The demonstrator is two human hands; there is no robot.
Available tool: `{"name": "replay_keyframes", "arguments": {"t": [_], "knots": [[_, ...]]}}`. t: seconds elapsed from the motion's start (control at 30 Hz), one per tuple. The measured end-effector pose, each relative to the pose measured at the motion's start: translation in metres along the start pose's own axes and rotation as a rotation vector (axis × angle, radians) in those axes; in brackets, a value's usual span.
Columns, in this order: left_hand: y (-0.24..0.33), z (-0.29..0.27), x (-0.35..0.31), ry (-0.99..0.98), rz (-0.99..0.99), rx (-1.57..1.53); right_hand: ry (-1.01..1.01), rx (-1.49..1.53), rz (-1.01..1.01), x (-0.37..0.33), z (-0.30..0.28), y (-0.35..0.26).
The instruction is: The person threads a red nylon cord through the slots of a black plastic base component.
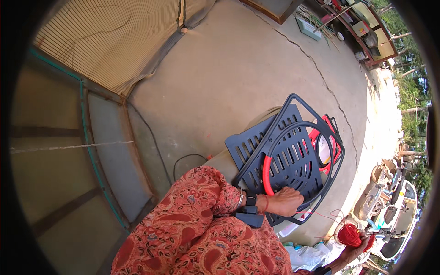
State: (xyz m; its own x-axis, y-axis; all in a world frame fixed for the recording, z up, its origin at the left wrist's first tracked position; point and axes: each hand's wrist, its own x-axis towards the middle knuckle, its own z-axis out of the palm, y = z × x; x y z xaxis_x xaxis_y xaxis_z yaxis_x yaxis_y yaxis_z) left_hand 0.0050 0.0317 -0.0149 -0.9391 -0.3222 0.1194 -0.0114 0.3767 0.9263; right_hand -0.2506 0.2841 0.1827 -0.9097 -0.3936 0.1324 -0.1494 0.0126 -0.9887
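Observation:
A black tubular frame with a round ring (276,143) lies over a dark grey slotted plastic seat (293,156) by my knees. Red cord wraps tightly round the ring's left part, forming a red band (267,175). At the lower end of that band, my left hand (286,201) is closed on the ring; its fingertips are hidden beneath. From there a thin red strand runs right to a loose bundle of red cord (350,234). My right hand (360,247) holds this bundle, away from the frame at the lower right.
Beyond the seat stands another frame with red wrapping (337,153). A dark cable (153,137) trails over the cracked concrete floor (215,78). Panelled doors (107,151) close off the left. White sacks (311,256) lie near my right arm; a parked motorcycle (378,199) stands outside.

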Motion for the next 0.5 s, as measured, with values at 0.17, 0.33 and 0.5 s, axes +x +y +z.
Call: {"name": "replay_keyframes", "arguments": {"t": [0.17,0.33,0.5], "knots": [[0.003,-0.003,0.003,-0.037,-0.047,-0.011,0.339,-0.007,0.067,-0.043,0.008,0.01],[0.007,0.001,0.008,0.035,0.016,-0.038,0.419,0.025,0.134,-0.088,-0.034,0.014],[0.002,0.001,0.009,-0.075,-0.042,-0.056,0.115,0.127,0.43,-0.108,-0.085,0.049]]}}
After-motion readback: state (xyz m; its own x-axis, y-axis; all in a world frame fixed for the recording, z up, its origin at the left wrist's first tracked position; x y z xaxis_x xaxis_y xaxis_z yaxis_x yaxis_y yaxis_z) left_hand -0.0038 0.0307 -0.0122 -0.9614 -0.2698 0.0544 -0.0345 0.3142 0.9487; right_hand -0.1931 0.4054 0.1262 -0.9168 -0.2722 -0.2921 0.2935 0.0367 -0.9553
